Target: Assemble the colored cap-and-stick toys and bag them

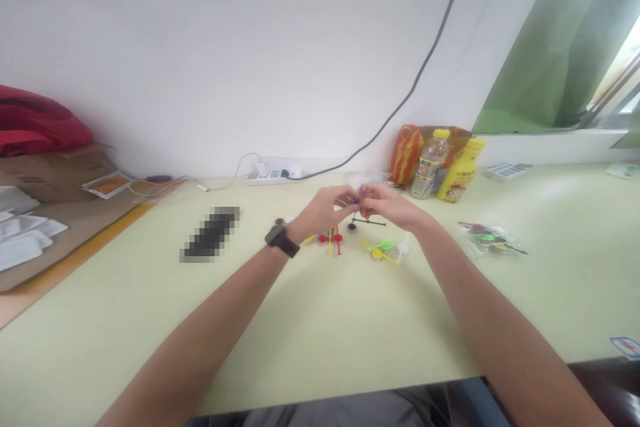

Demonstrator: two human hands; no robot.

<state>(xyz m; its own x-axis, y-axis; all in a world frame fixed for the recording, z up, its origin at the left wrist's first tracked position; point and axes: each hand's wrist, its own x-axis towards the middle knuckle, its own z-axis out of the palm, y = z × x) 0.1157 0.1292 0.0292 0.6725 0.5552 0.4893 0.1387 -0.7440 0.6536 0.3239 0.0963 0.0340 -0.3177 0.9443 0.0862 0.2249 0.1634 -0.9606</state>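
Note:
Above the middle of the table my left hand (323, 208), with a dark watch at its wrist, and my right hand (389, 205) meet fingertip to fingertip. Both are closed in a pinch on a small blue plastic piece (356, 201), mostly hidden by the fingers. Just under them lies a black plastic piece (370, 221) with a thin stick and a round dark end. Red pieces (338, 238) with sticks, and blue and yellow ones, lie below my left hand. Near my right wrist are a yellow piece (377, 254), a green piece (384, 245) and a white piece (403, 249).
A clear bag of coloured pieces (493, 240) lies to the right. Behind my right hand stand a clear bottle (431, 167), a yellow bottle (460, 173) and a red-yellow bag (406, 155). A power strip (270, 175) sits by the wall, a pixelated dark object (210, 235) at left.

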